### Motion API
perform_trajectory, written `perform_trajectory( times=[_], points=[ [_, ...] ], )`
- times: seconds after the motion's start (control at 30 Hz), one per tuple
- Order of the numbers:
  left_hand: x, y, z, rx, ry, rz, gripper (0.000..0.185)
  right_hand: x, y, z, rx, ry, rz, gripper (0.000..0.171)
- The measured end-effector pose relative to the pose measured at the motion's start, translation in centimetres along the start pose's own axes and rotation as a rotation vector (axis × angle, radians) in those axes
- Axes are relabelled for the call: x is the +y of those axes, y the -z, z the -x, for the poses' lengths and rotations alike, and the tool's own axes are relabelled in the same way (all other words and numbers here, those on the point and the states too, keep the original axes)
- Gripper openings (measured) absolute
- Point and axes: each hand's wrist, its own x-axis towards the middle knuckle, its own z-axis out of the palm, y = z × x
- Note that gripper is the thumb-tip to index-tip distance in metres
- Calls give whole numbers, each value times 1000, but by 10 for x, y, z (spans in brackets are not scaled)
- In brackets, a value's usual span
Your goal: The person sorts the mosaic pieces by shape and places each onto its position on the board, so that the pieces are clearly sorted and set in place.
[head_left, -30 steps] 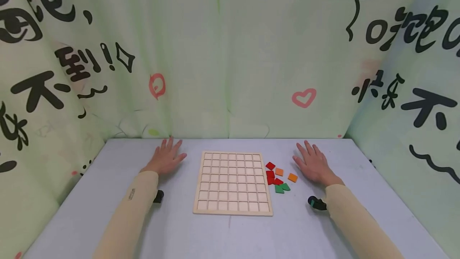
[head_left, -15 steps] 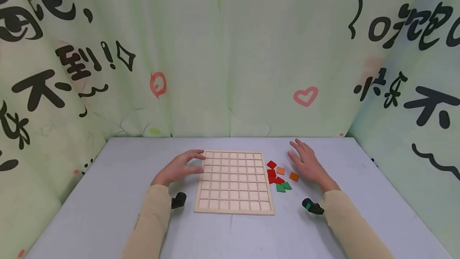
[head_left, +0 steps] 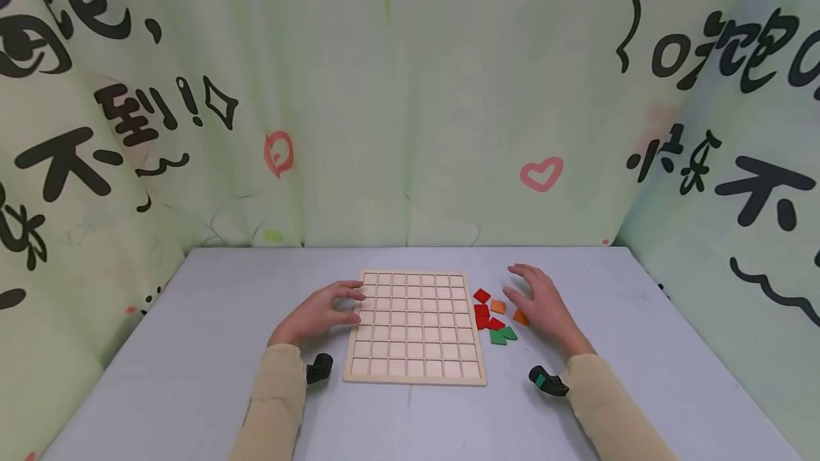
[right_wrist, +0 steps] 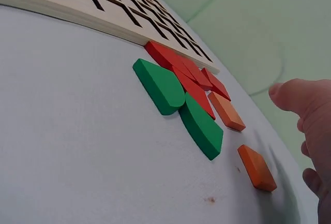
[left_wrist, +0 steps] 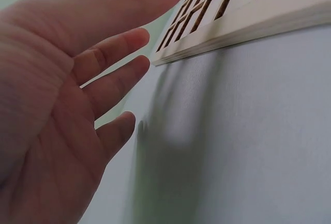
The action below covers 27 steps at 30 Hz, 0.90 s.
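Pale-green curtain (head_left: 346,91) bhd grid brd (head_left: 415,320)

head view's pretty bright and even, just faint soft shadows on the table (head_left: 410,432) beside the sleeves (head_left: 272,404). lettering (head_left: 56,171) looks stretched toward the left and right edges. both wrist views are dimmer and greyer: left hand (left_wrist: 57,110) throws a fuzzy shadow down mid-frame, right hand (right_wrist: 318,118) has one lower right. curtain (right_wrist: 232,32) upper right's blurry.
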Motion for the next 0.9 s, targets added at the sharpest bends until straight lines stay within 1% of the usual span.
perform_trajectory(
  times=[0.17,0.4,0.57,0.67,0.8,0.9],
  points=[
    [-1,-2,2,-1,5,-16,35,-2,-5,4,-27,-12,-36,51],
    [-2,-3,3,-9,-25,-38,37,-3,-13,6,-22,2,-49,51],
    [-4,-5,1,-12,-42,-61,37,-7,-15,6,-27,12,-26,50],
    [-5,-6,0,-9,-30,-68,37,-11,-16,5,-43,10,-19,49],
    [-5,-7,-1,-8,-22,-99,39,-16,-18,4,-52,3,-11,49],
    [-5,-6,-1,-11,-32,-128,43,-18,-19,3,-57,2,-7,49]
  ],
)
